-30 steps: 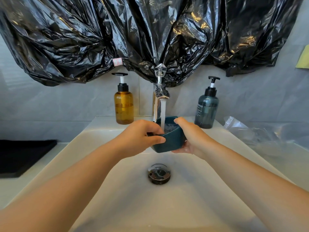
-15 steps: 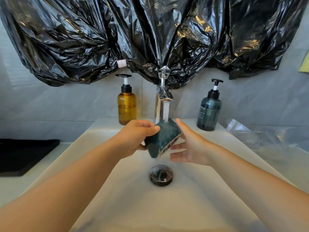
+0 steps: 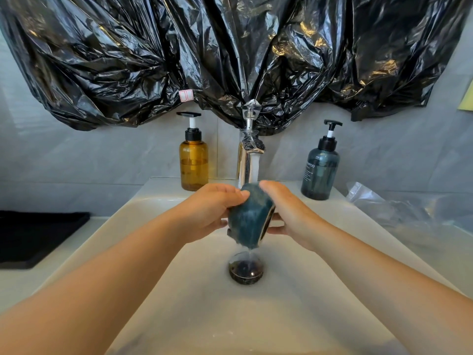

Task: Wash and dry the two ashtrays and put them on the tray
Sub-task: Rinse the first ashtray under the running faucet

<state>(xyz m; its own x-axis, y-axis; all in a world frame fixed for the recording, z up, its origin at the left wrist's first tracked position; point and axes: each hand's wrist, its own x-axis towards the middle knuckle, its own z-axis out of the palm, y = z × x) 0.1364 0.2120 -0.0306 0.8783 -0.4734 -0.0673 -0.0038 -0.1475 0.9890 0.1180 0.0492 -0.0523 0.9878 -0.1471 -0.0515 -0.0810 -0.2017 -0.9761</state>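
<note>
Teal-glazed round ceramic ashtray (image 3: 249, 219) at centre frame, tipped up on its edge beneath the tap, outer base turned toward the lower left, pale rim and opening facing right. Left hand (image 3: 213, 213) on its left side, grip clenched round it: fingers curled over the top edge, thumb tucked underneath. Right hand (image 3: 289, 213) on the opposite side, grip likewise grasping the ashtray, one digit laid over the top, the others reaching in against the open face. Bare forearms stretching in from both bottom corners. Narrow white stream of water (image 3: 254, 167) dropping from the chrome faucet (image 3: 243, 165) onto the ashtray's upper edge, then running off its lowest point in a thin trickle toward the dark round drain stopper (image 3: 246, 271) just below. White rectangular sink basin (image 3: 179, 290) filling the lower half of the frame. Amber plastic pump bottle (image 3: 193, 162) standing upright on the basin's back ledge, left of the faucet; blue-grey translucent pump bottle (image 3: 320, 172) upright on the same ledge to the right, well apart from the first. Crumpled glossy black plastic sheeting (image 3: 230, 52) draped across the whole upper half, hanging down behind the faucet's clear faceted knob (image 3: 251, 108). Flat black rectangular pad (image 3: 33, 237), whether mat or tray hard to tell, lying on the pale tabletop (image 3: 15, 280) at mid left. Crinkled clear plastic bag (image 3: 384, 208) on the tabletop at mid right, near the blue-grey bottle.
</note>
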